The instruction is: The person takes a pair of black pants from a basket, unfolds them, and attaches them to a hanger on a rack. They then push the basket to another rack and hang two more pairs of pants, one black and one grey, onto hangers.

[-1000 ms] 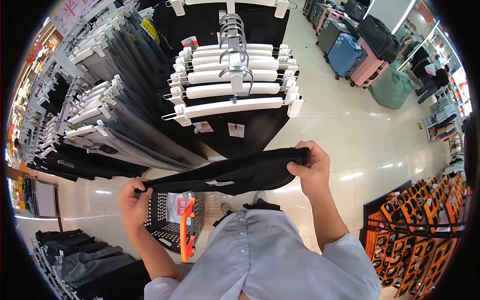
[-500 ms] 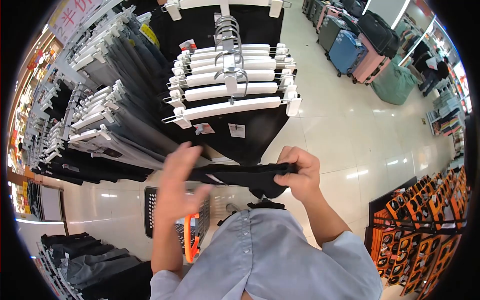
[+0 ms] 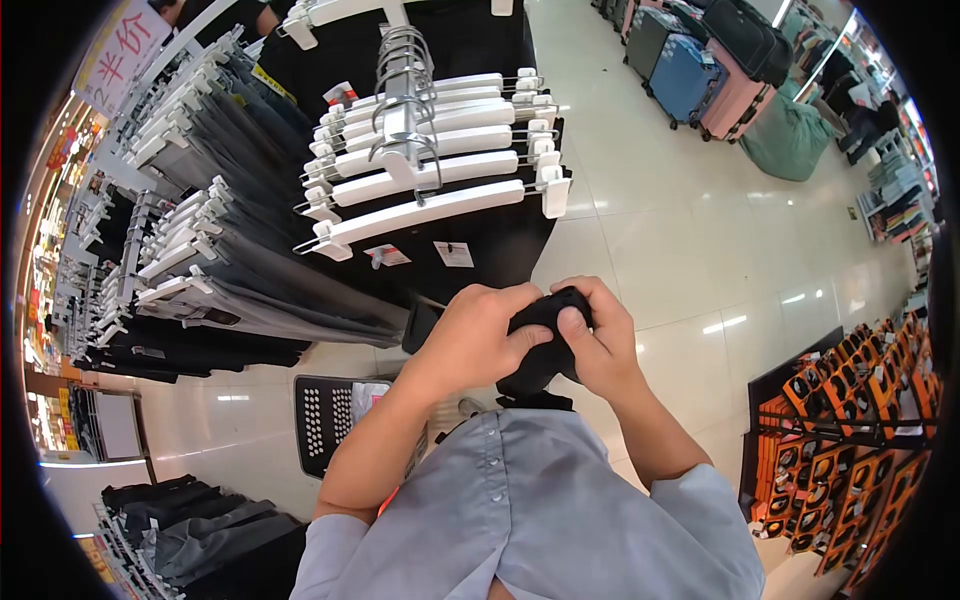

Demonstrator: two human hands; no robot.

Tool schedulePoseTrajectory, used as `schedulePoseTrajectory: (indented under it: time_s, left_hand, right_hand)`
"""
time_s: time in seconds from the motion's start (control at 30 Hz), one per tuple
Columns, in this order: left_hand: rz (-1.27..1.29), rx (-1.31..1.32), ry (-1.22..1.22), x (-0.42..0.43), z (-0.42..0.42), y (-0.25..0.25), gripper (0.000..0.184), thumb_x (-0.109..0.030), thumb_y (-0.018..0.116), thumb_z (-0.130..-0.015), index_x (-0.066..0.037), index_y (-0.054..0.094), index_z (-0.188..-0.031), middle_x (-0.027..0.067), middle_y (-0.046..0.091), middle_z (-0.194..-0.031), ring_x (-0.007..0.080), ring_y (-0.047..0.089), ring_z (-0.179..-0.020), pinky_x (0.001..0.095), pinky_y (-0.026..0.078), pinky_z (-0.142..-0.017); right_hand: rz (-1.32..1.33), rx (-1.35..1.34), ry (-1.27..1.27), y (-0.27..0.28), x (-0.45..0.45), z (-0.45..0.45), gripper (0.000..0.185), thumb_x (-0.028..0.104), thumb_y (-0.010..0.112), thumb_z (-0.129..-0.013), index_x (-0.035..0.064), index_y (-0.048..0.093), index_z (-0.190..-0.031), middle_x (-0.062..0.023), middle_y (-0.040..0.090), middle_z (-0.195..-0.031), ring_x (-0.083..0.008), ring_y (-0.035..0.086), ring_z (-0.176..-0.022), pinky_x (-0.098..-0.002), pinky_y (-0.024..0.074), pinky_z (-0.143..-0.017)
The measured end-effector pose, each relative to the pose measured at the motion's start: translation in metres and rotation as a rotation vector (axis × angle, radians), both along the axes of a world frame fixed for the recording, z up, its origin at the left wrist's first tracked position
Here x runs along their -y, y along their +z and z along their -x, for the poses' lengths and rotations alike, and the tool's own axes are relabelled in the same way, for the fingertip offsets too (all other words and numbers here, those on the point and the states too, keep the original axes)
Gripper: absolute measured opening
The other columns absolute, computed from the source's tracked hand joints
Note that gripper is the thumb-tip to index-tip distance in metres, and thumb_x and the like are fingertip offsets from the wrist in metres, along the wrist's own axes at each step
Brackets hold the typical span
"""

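A black garment (image 3: pixel 540 365) is bunched between my two hands in front of my chest. My left hand (image 3: pixel 478 335) is closed on its upper part, thumb pointing right. Close beside it, my right hand (image 3: pixel 600 340) grips the other side with the thumb pressed on the cloth. Part of the black fabric shows to the left of my left hand. Just beyond, black trousers with paper tags (image 3: pixel 453 254) hang from white clip hangers (image 3: pixel 430 212).
Grey trousers (image 3: pixel 290 300) hang on racks at the left. A dark perforated basket (image 3: pixel 325 425) is below my left forearm. Orange shelving with boxed goods (image 3: pixel 840 400) stands right; suitcases (image 3: pixel 685 75) and a green sack (image 3: pixel 787 140) are at back right. A person (image 3: pixel 225 18) is partly visible top left.
My left hand has let go of the garment's far left end, moved right and closed on it beside my right hand. The stretched-out garment is now bunched. The view has shifted slightly.
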State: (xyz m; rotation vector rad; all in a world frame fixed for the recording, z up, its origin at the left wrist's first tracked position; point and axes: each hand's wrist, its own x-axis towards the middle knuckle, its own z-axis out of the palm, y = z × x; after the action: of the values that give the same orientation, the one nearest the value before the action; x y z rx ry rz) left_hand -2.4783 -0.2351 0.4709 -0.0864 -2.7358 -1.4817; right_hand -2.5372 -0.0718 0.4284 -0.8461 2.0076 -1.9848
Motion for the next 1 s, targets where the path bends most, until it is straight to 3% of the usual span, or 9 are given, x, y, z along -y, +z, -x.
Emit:
schedulePoseTrajectory:
  time_s: [0.23, 0.37, 0.47, 0.53, 0.57, 0.63, 0.73, 0.8, 1.0]
  left_hand:
    - [0.003, 0.105, -0.001, -0.011, 0.011, 0.001, 0.024, -0.011, 0.073, -0.072, -0.001, 0.063, -0.092, 0.0161, 0.061, -0.068, 0.0315, 0.061, -0.061, 0.0338, 0.047, -0.058]
    - [0.014, 0.159, 0.012, -0.008, 0.019, -0.009, 0.023, -0.012, 0.072, -0.073, 0.0, 0.063, -0.09, 0.0158, 0.062, -0.069, 0.028, 0.061, -0.062, 0.0325, 0.047, -0.06]
    - [-0.041, 0.086, 0.058, -0.009, 0.027, -0.018, 0.02, -0.013, 0.072, -0.072, 0.001, 0.063, -0.083, 0.0206, 0.06, -0.068, 0.0384, 0.059, -0.064, 0.038, 0.046, -0.058]
    - [-0.036, 0.106, 0.035, -0.003, 0.03, -0.026, 0.023, -0.012, 0.073, -0.071, 0.001, 0.064, -0.089, 0.0181, 0.062, -0.071, 0.0305, 0.06, -0.064, 0.0342, 0.047, -0.061]
    - [-0.034, 0.116, 0.023, 0.001, 0.032, -0.03, 0.025, -0.011, 0.073, -0.071, 0.001, 0.064, -0.092, 0.0169, 0.063, -0.072, 0.0266, 0.061, -0.063, 0.0323, 0.047, -0.062]
    - [0.06, 0.041, 0.006, 0.005, 0.039, -0.035, 0.029, -0.012, 0.074, -0.07, 0.002, 0.065, -0.093, 0.0197, 0.063, -0.076, 0.0317, 0.063, -0.071, 0.0339, 0.048, -0.065]
    - [0.123, 0.012, 0.013, 0.011, 0.051, -0.039, 0.032, -0.014, 0.075, -0.069, 0.004, 0.065, -0.095, 0.0247, 0.063, -0.083, 0.0371, 0.063, -0.081, 0.0369, 0.049, -0.07]
    - [0.124, 0.07, 0.02, 0.013, 0.057, -0.038, 0.033, -0.014, 0.075, -0.069, 0.005, 0.065, -0.095, 0.0252, 0.063, -0.084, 0.0372, 0.063, -0.081, 0.0371, 0.049, -0.071]
    - [0.154, 0.096, 0.064, 0.02, 0.067, -0.05, 0.034, -0.013, 0.074, -0.07, 0.006, 0.066, -0.097, 0.0254, 0.065, -0.087, 0.037, 0.064, -0.084, 0.0373, 0.049, -0.075]
  right_hand:
    - [0.146, -0.277, -0.101, -0.031, 0.007, 0.008, 0.024, 0.024, 0.052, -0.095, 0.0001, 0.051, -0.093, -0.0086, 0.055, -0.076, -0.0172, 0.052, -0.066, -0.0295, 0.0433, -0.061]
    - [0.156, -0.222, -0.061, -0.043, 0.006, 0.021, 0.024, 0.024, 0.052, -0.095, 0.0001, 0.051, -0.094, -0.0092, 0.055, -0.077, -0.0176, 0.053, -0.067, -0.0285, 0.0435, -0.062]
    - [0.173, -0.156, -0.058, -0.052, 0.005, 0.027, 0.025, 0.024, 0.053, -0.094, -0.0003, 0.052, -0.093, -0.0087, 0.056, -0.078, -0.0165, 0.053, -0.068, -0.0274, 0.0438, -0.064]
    - [0.198, -0.077, -0.004, -0.062, 0.003, 0.034, 0.025, 0.025, 0.056, -0.093, -0.0005, 0.053, -0.093, -0.0079, 0.058, -0.08, -0.0155, 0.054, -0.07, -0.0265, 0.044, -0.065]
    - [0.151, 0.007, 0.032, -0.062, 0.001, 0.038, 0.026, 0.025, 0.058, -0.092, -0.0005, 0.054, -0.094, -0.0074, 0.058, -0.081, -0.015, 0.054, -0.071, -0.0261, 0.0441, -0.065]
    - [0.042, 0.176, 0.111, -0.059, -0.007, 0.05, 0.027, 0.025, 0.061, -0.09, -0.0006, 0.056, -0.096, -0.0063, 0.059, -0.083, -0.0139, 0.054, -0.073, -0.0254, 0.0442, -0.066]
    - [-0.04, 0.111, 0.132, -0.029, -0.009, 0.085, 0.031, 0.014, 0.067, -0.081, 0.0021, 0.057, -0.108, -0.006, 0.059, -0.101, -0.0138, 0.056, -0.095, -0.026, 0.0481, -0.072]
    - [0.024, 0.031, 0.052, -0.008, 0.001, 0.107, 0.035, 0.012, 0.067, -0.08, 0.0009, 0.056, -0.112, -0.0068, 0.059, -0.105, -0.0153, 0.056, -0.096, -0.0276, 0.0489, -0.074]
    - [-0.366, -0.188, 0.211, 0.031, 0.028, 0.135, 0.045, 0.011, 0.069, -0.077, -0.0028, 0.054, -0.117, -0.0096, 0.062, -0.097, -0.0182, 0.058, -0.089, -0.0292, 0.0485, -0.076]
